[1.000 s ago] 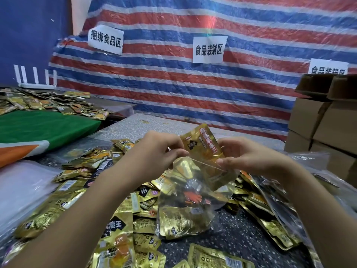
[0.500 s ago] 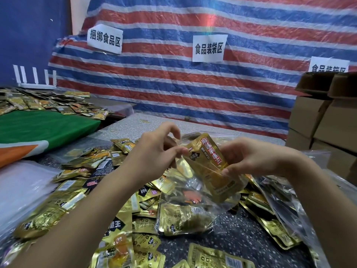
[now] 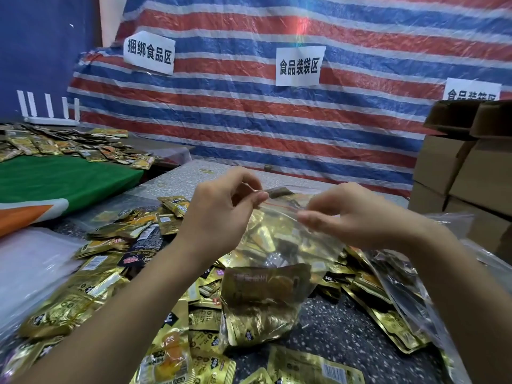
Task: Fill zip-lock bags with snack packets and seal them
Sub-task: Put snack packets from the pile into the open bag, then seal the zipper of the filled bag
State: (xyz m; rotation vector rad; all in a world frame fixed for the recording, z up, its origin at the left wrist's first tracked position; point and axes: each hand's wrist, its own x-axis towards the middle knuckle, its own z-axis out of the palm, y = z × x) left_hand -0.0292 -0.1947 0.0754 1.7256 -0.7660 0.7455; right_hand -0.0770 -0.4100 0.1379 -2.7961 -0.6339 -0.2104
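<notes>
Loose gold packets (image 3: 91,297) heaped on speckled table (image 3: 340,336), nearest cam. Above heap, clear bag (image 3: 277,253) w/ packets inside, held up mid-frame. L hand (image 3: 219,214) pinches bag's top strip at left end, thumb + forefinger closed on it. R hand (image 3: 357,214) pinches strip at right end, fingers curled. Boxes (image 3: 465,167) far right. Striped tarp (image 3: 249,117) w/ paper signs (image 3: 298,66) at back.

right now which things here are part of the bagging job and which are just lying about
In the job:
left hand
right hand
clear plastic zip-lock bag
loose gold foil snack packets

Lying about:
brown cardboard boxes
green cloth
white paper signs
</notes>
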